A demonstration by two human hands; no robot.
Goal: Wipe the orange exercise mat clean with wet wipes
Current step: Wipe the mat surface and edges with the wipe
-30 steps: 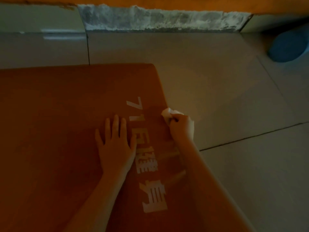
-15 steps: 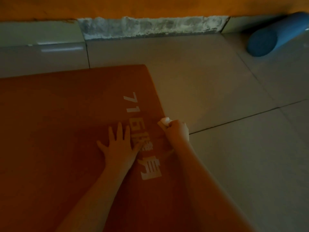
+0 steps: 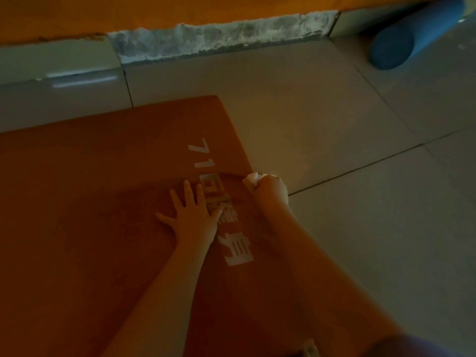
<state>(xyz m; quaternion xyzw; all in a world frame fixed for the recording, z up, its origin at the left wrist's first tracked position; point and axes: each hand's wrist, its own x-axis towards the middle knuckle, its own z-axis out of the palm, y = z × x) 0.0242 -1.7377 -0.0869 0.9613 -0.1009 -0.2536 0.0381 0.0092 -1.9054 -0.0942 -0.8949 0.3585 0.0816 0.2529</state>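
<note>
The orange exercise mat (image 3: pixel 90 202) lies flat on the tiled floor, with white printed characters running along its right side. My left hand (image 3: pixel 192 215) rests flat on the mat, fingers spread, beside the print. My right hand (image 3: pixel 270 193) grips a crumpled white wet wipe (image 3: pixel 252 179) at the mat's right edge, just past the print. A shadow line crosses the mat above my left fingers.
Grey floor tiles (image 3: pixel 360 228) spread to the right of the mat. A blue rolled mat (image 3: pixel 407 39) lies at the far right by the wall. The wall base (image 3: pixel 219 39) with rough grey plaster runs along the back.
My right hand with the wipe has slid back along the mat's right edge toward me. The view has shifted, bringing the blue roll further in. The left hand stays flat.
</note>
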